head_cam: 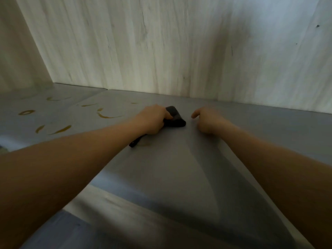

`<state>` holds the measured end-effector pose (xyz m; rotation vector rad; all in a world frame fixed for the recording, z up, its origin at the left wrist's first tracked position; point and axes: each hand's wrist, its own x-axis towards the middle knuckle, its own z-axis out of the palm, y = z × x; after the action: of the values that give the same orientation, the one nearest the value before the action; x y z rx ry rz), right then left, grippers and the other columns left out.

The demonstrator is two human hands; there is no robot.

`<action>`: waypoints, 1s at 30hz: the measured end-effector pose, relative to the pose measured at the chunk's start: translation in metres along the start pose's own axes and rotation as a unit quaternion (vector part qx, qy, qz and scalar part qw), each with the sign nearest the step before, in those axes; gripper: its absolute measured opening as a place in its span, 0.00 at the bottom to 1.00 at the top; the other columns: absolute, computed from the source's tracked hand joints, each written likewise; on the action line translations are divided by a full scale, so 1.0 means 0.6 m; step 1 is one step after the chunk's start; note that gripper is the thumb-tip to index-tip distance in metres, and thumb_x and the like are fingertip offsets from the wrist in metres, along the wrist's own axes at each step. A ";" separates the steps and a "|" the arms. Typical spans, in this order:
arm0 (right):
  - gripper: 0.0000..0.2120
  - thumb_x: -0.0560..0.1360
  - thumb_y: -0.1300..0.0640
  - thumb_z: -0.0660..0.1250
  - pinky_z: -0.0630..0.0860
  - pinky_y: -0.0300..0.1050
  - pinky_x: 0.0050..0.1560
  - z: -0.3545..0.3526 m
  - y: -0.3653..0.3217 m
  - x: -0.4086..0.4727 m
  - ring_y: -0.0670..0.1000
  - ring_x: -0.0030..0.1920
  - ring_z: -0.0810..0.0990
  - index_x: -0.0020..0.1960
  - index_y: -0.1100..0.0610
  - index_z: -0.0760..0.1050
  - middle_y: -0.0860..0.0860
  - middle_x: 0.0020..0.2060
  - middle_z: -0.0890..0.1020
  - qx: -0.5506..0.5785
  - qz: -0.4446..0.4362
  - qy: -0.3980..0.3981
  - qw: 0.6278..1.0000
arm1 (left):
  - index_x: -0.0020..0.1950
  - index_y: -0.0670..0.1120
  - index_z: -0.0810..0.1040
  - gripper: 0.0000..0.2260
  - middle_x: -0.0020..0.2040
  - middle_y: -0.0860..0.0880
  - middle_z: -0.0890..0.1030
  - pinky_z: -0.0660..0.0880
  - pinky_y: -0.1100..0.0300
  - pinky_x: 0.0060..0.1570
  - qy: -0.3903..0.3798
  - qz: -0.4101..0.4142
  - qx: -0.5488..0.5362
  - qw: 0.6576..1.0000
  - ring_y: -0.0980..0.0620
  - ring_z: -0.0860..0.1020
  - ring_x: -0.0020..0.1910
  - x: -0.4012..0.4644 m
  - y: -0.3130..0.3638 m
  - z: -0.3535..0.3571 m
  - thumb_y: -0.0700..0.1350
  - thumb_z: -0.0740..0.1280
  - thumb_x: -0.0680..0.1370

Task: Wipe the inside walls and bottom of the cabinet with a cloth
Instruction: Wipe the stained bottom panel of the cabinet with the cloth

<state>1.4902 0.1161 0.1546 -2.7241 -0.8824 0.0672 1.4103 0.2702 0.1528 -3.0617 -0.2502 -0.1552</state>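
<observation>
head view showed the left hand curled around a dark cloth, pressing it on the grey cabinet bottom near the back wall. just beside it, the right hand rested on the bottom, fingers loosely curled, holding nothing. yellowish stains marked the bottom farther left.
</observation>
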 end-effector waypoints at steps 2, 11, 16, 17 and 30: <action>0.20 0.78 0.66 0.59 0.64 0.46 0.68 -0.001 -0.006 0.009 0.57 0.68 0.69 0.69 0.58 0.70 0.58 0.68 0.71 0.013 -0.002 -0.005 1.000 | 0.71 0.52 0.70 0.20 0.67 0.45 0.73 0.66 0.57 0.61 -0.005 0.034 -0.030 0.999 0.45 0.72 0.63 -0.015 0.001 -0.004 0.39 0.60 0.80; 0.17 0.77 0.64 0.60 0.67 0.51 0.68 0.034 -0.023 0.080 0.61 0.66 0.70 0.65 0.61 0.73 0.61 0.66 0.72 0.017 -0.026 0.011 0.999 | 0.73 0.52 0.66 0.22 0.68 0.41 0.71 0.67 0.56 0.60 -0.036 -0.118 0.035 0.992 0.41 0.72 0.63 -0.011 -0.074 -0.007 0.36 0.57 0.81; 0.17 0.76 0.62 0.64 0.72 0.52 0.64 0.046 -0.061 0.138 0.60 0.62 0.74 0.64 0.61 0.74 0.60 0.63 0.75 0.055 -0.055 -0.001 0.997 | 0.70 0.54 0.70 0.19 0.65 0.45 0.75 0.68 0.57 0.56 -0.002 -0.040 -0.004 0.999 0.43 0.74 0.61 -0.025 -0.032 -0.007 0.40 0.59 0.80; 0.16 0.76 0.62 0.64 0.73 0.51 0.62 0.050 -0.066 0.149 0.60 0.61 0.75 0.63 0.62 0.74 0.60 0.61 0.76 0.056 -0.062 -0.001 0.997 | 0.70 0.53 0.71 0.19 0.63 0.45 0.77 0.69 0.58 0.55 -0.005 -0.025 -0.020 0.999 0.44 0.74 0.59 -0.028 -0.031 -0.008 0.39 0.60 0.80; 0.12 0.75 0.63 0.62 0.74 0.50 0.59 0.042 -0.055 0.071 0.60 0.57 0.75 0.56 0.57 0.79 0.59 0.57 0.77 0.036 -0.015 -0.020 0.999 | 0.70 0.53 0.71 0.19 0.67 0.43 0.74 0.67 0.58 0.58 -0.007 -0.042 -0.055 0.998 0.42 0.74 0.61 -0.033 -0.002 -0.001 0.39 0.59 0.80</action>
<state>1.5030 0.1725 0.1414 -2.6501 -0.9135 0.1453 1.3909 0.2681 0.1513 -3.1648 -0.3842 -0.1562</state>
